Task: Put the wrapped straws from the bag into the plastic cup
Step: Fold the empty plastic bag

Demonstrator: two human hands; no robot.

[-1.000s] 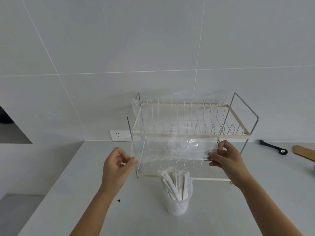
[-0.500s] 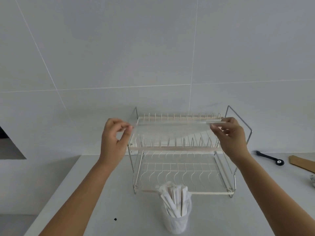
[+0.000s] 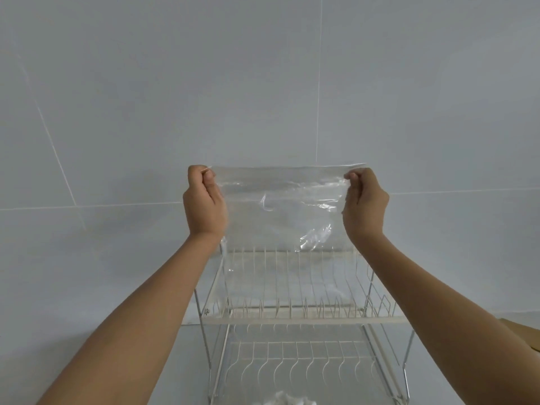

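Note:
A clear plastic bag hangs stretched flat in the air above the dish rack, with nothing visible inside it. My left hand pinches its top left corner and my right hand pinches its top right corner. Only the white tips of the wrapped straws show at the bottom edge of the view, in front of the rack. The plastic cup that holds them is cut off below the frame.
A two-tier white wire dish rack stands on the grey counter against the tiled wall, directly under the bag. A brown flat object lies at the right edge.
Both hands have lifted the bag from the rack's top tier to well above it. The view has tilted up, so the cup of straws has slid almost out of the frame.

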